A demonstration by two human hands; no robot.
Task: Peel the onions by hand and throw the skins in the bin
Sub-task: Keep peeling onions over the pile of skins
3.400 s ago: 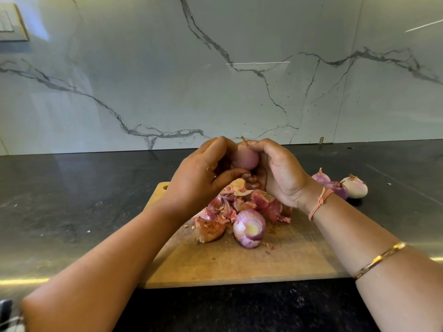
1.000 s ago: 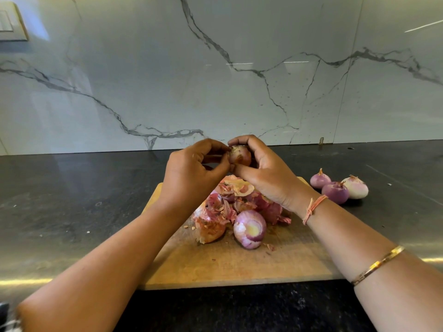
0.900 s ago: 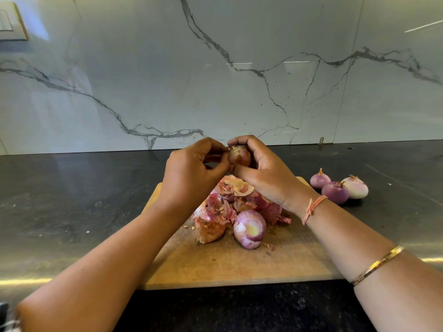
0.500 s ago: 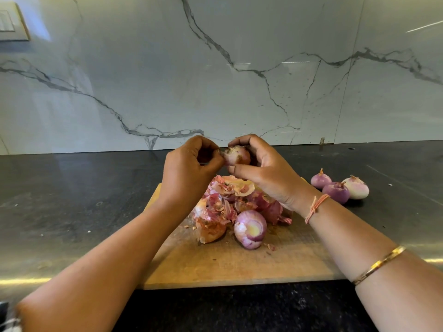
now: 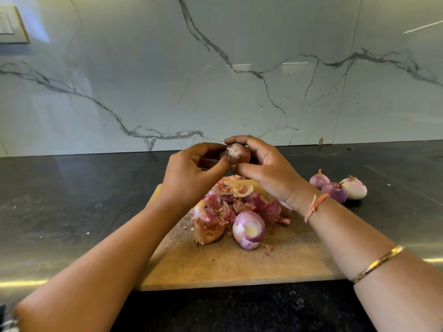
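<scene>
Onion (image 5: 237,153) sits in the curled fingers and thumb of your right hand (image 5: 268,171), steadied so your left hand (image 5: 189,176) can pinch skin at its left end. You hold it above the skins pile (image 5: 239,200) so that scraps drop onto the cutting board (image 5: 215,267). A peeled onion (image 5: 249,230) lies nearer. Three onions (image 5: 335,188) wait to the right on the counter (image 5: 72,200).

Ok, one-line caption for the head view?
Left hand and right hand peel an onion over a cutting board heaped with skins.

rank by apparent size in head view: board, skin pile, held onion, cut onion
1. board
2. skin pile
3. cut onion looks bigger than held onion, but sits nearer: unsure
</scene>
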